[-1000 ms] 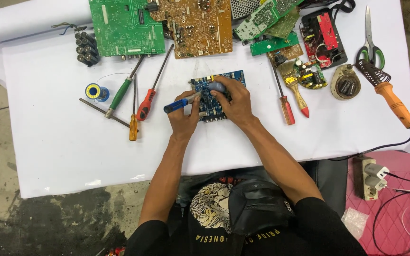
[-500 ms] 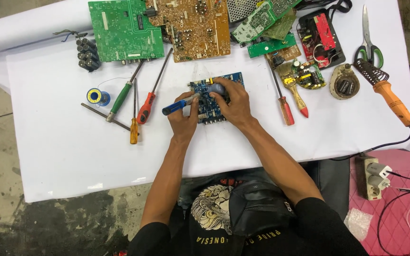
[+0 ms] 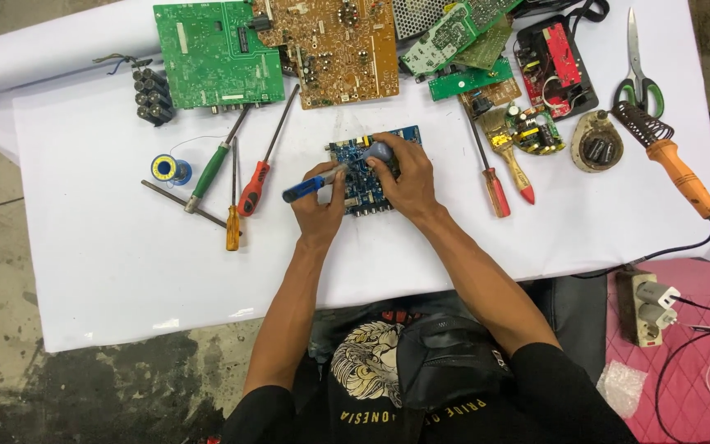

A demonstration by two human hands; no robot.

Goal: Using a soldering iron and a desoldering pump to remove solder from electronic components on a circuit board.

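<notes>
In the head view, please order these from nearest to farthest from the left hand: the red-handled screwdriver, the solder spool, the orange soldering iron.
From the left hand:
1. Red-handled screwdriver, just to its left on the white sheet.
2. Solder spool, further left, past the green-handled screwdriver.
3. Orange soldering iron, far across at the right edge.

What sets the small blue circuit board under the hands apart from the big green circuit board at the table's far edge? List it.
The small blue circuit board is much smaller than the big green circuit board. The blue one is partly covered by the left hand and right hand; the green one lies untouched. The blue one sits tilted; the green one lies nearly square. Both lie flat on the white table cover.
</notes>
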